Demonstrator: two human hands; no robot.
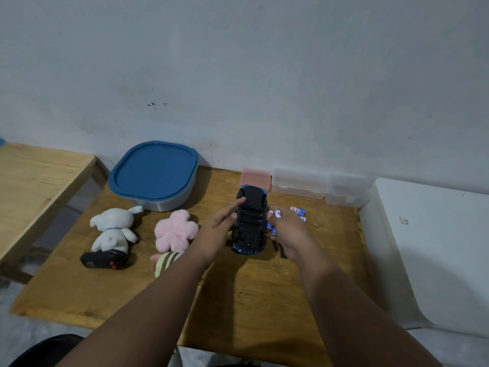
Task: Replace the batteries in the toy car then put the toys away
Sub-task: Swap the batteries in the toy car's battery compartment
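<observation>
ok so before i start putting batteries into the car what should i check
1. Blue and black plastic toy car turned underside up: ok.
2. Left hand has a grip on the car's side: ok.
3. White and blue cylindrical batteries held in the right hand beside the car: ok.
4. Battery bay open and empty: cannot tell, the underside is too dark.
5. Which way the held batteries point: cannot tell, too small.
6. Spare loose batteries within reach on the wooden table: ok.
</observation>
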